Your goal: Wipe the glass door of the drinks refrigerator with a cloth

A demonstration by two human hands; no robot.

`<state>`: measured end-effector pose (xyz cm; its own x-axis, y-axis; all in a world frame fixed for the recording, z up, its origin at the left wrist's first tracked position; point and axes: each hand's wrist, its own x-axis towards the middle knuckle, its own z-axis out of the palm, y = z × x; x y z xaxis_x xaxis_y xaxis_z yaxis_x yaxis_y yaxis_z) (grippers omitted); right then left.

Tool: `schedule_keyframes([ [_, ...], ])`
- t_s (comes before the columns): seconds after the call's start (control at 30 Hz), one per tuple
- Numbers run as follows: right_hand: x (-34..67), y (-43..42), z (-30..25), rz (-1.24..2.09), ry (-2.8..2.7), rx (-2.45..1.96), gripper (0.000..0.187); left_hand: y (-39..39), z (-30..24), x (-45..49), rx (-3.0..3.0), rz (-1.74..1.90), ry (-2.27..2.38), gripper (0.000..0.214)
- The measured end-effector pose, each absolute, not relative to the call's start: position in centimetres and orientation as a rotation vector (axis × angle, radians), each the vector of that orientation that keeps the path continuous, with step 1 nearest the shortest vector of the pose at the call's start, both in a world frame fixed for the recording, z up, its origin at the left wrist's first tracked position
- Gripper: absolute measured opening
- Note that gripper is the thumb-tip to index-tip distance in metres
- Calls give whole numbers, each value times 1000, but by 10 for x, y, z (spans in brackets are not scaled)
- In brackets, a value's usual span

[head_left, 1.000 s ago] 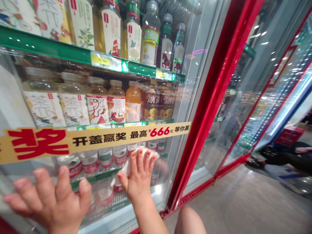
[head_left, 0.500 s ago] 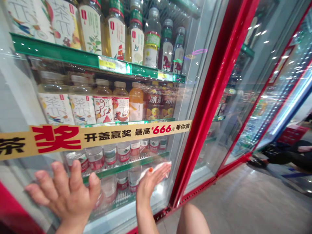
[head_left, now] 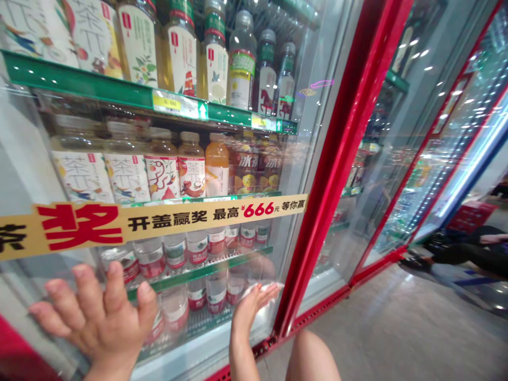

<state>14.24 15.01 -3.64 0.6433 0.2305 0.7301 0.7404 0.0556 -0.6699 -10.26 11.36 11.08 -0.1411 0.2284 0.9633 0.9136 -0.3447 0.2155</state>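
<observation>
A white cloth (head_left: 249, 290), perhaps a tissue, lies under the right hand (head_left: 251, 306) in the lower middle of the frame, against the glass door (head_left: 296, 159) of a drinks cooler. That hand is seen nearly edge-on, its fingers straight and laid along the cloth rather than curled round it; flat pressure from the palm side, not a pinch, is probably what holds the cloth to the pane. The left hand (head_left: 99, 307), at lower left, grips nothing: its fingers are spread wide with the back towards the camera, likely for balance or support, though I cannot tell whether the palm meets the glass. Just above both hands, a yellow strip (head_left: 170, 218) with red and black lettering crosses the door. Behind the pane, water bottles (head_left: 197, 248) stand low, tea bottles (head_left: 127, 172) above them, all with labels facing out, presumably so that shoppers can read them. A red post (head_left: 341, 137) borders the door on the right. A bare knee (head_left: 311, 360) shows at the bottom edge, suggesting a crouch that brings the lower glass within reach. At far right, another person's dark-clad leg (head_left: 452, 256) stretches above the grey floor (head_left: 381, 328).
</observation>
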Motion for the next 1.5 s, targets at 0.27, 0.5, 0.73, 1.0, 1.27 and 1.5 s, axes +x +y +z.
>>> schedule_keyframes([
  [0.27,188,154,-15,-461,-970,-1496,77,114,114,-95,-1494,-1524,-1241,89],
  [0.5,75,118,-23,-581,-1540,-1225,68,112,116,-96,-1474,-1406,-1261,93],
  [0.73,160,120,77,-716,-1647,-1026,70,111,115,-97,-1522,-1419,-1241,88],
  [1.0,97,133,154,-718,-2056,-924,66,93,118,-101,-1513,-1533,-1212,78],
  [1.27,139,128,194,-842,-2256,-797,57,99,81,-125,-1470,-1430,-1165,88],
  [1.5,58,142,291,-990,-1778,-882,74,104,57,-134,-1435,-1481,-1063,91],
])
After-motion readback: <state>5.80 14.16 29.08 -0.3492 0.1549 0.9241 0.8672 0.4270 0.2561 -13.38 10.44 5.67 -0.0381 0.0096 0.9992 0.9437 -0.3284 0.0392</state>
